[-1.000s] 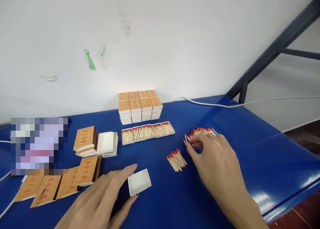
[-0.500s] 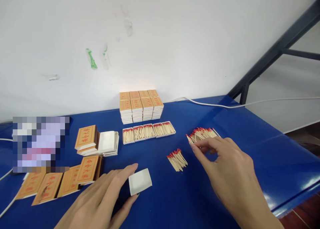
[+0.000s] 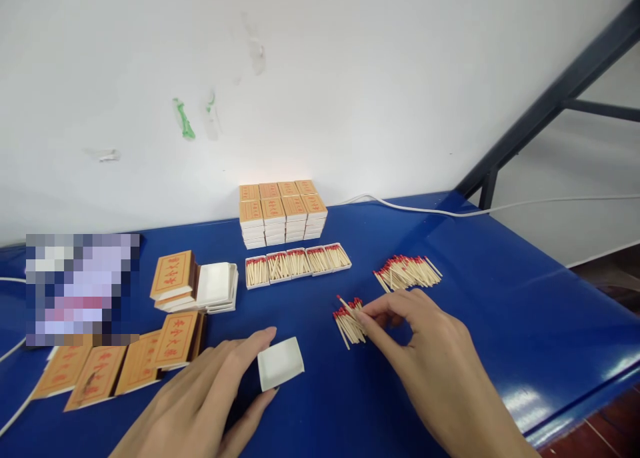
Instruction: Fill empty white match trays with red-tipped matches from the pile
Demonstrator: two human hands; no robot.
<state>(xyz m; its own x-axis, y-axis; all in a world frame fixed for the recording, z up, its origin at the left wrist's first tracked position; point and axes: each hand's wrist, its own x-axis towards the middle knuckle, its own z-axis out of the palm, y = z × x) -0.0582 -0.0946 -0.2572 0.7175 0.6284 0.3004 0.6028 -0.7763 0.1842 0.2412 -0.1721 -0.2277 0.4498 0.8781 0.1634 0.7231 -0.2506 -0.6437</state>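
My left hand [image 3: 210, 391] has its thumb and forefinger at opposite edges of a white matchbox tray [image 3: 281, 363] with nothing in it, gripping it at the table's front. My right hand [image 3: 425, 351] pinches a match [image 3: 347, 305], red head pointing up and left, just over the small pile of matches [image 3: 350, 328]. Behind it lies a larger heap of matches [image 3: 410, 273]. Several matchbox trays filled with matches [image 3: 277, 267] form a row in the middle.
Stacked matchboxes [image 3: 283, 208] stand against the wall. To the left are stacked white trays [image 3: 216, 285], orange matchbox sleeves [image 3: 173, 275] and more sleeves [image 3: 97, 371] near a blurred-out object [image 3: 83, 288]. A white cable [image 3: 425, 208] crosses the blue table [image 3: 500, 278].
My right hand has moved left and nearer, from the large heap to the small pile, carrying a match. My left hand and the tray stay put.
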